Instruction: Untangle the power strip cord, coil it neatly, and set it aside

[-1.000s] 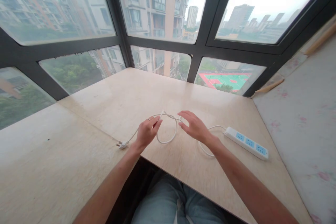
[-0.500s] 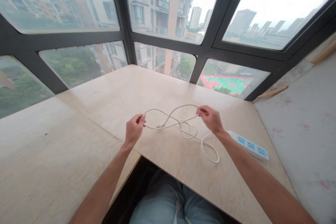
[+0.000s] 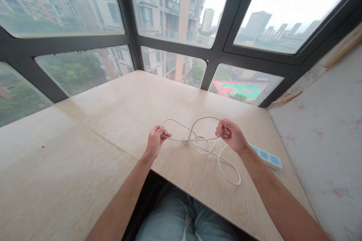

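Note:
A white power cord [image 3: 229,161] lies in loops on the beige tabletop, with its upper loops lifted between my two hands. My left hand [image 3: 156,138] pinches the left loop between thumb and fingers. On the other side, my right hand [image 3: 230,133] is closed around the right loop. The cord crosses itself between them, and a pale plug [image 3: 185,140] shows near that crossing. A white power strip [image 3: 268,157] with blue sockets lies behind my right forearm, which hides its left end.
The beige tabletop [image 3: 93,150] reaches to dark-framed windows [image 3: 175,51] at the back. A flowered wall [image 3: 319,147] bounds the right side. The table's front edge has a cut-out above my legs [image 3: 181,214]. A small dark speck [image 3: 42,147] lies at the left.
My left hand has moved right and slightly down; my right hand has shifted slightly right, so the hands are closer together. The plug shows more clearly. The whole view has shifted a little.

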### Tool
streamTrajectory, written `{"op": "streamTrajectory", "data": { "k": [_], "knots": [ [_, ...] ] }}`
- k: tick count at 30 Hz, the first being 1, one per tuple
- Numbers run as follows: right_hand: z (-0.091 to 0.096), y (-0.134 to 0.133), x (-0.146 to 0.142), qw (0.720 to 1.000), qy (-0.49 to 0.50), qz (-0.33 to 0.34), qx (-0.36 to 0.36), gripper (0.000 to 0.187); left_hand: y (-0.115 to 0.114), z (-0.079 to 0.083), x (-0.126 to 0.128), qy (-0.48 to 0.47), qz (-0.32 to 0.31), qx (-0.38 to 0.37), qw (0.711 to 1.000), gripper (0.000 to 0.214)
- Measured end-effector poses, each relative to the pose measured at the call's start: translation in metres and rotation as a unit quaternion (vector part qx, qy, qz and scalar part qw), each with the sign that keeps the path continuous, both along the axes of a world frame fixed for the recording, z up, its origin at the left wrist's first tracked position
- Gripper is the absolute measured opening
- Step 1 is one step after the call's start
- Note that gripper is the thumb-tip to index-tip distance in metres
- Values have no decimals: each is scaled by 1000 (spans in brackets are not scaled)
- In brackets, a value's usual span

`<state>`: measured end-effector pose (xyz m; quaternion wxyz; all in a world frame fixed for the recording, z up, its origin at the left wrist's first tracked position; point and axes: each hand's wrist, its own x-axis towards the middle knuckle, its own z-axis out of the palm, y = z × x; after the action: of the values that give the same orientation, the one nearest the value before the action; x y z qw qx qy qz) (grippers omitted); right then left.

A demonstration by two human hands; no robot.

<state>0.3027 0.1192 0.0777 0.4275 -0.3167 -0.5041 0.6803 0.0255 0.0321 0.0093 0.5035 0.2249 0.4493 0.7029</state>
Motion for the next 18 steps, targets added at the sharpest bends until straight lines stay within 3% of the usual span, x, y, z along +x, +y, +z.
{"op": "streamTrajectory", "data": {
  "k": [6,8,12,18],
  "knots": [
    [33,-22,-25,989,-34,126,72,37,4,-17,29,-59,0,2,998,28],
    [42,-22,-30,992,6,90,84,35,5,-22,37,-88,-1,-1,996,25],
    [49,-14,-22,989,76,-56,114,26,6,-26,36,-151,4,-11,988,15],
    [29,-16,18,976,97,-135,144,15,2,-15,11,-181,49,-18,982,18]
  ]
}}
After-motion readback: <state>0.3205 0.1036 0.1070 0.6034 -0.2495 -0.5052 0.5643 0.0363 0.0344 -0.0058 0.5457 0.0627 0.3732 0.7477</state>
